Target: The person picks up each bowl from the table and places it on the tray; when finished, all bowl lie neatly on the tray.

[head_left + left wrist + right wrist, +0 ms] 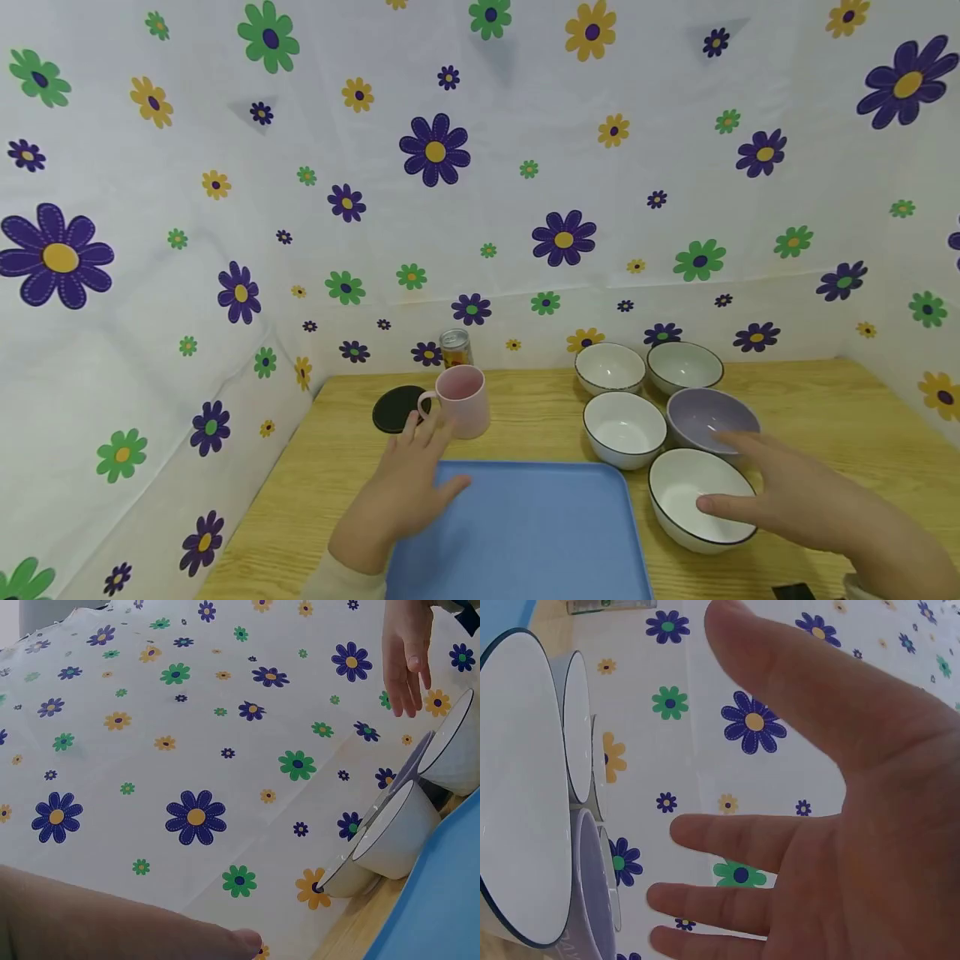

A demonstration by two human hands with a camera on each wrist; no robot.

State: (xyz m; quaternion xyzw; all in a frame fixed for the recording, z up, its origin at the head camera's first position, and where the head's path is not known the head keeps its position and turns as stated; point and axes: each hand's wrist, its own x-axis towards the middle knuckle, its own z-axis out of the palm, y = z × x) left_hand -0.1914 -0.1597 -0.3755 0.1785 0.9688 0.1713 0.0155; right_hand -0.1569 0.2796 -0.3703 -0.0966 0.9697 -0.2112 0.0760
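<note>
My left hand (405,492) hovers over the left edge of the blue tray (528,533), its fingers spread and holding nothing. Just beyond its fingertips, in the head view, stands a pink mug (471,412) with its handle to the left. My right hand (795,496) is held above the nearest white bowl (693,508), thumb apart from the fingers and the palm bare in the right wrist view. Its fingertips overlap the purple bowl (701,417) in the head view. From the left wrist, the right hand (406,656) appears above the bowls with fingers extended.
Behind the mug is a small can (456,348), with a black round coaster (392,410) to the left. More bowls stand behind: a white one (625,429) beside the tray, another (609,368) and a greyish one (685,367) farther back. Flower-patterned cloth (510,250) surrounds the wooden table (532,404).
</note>
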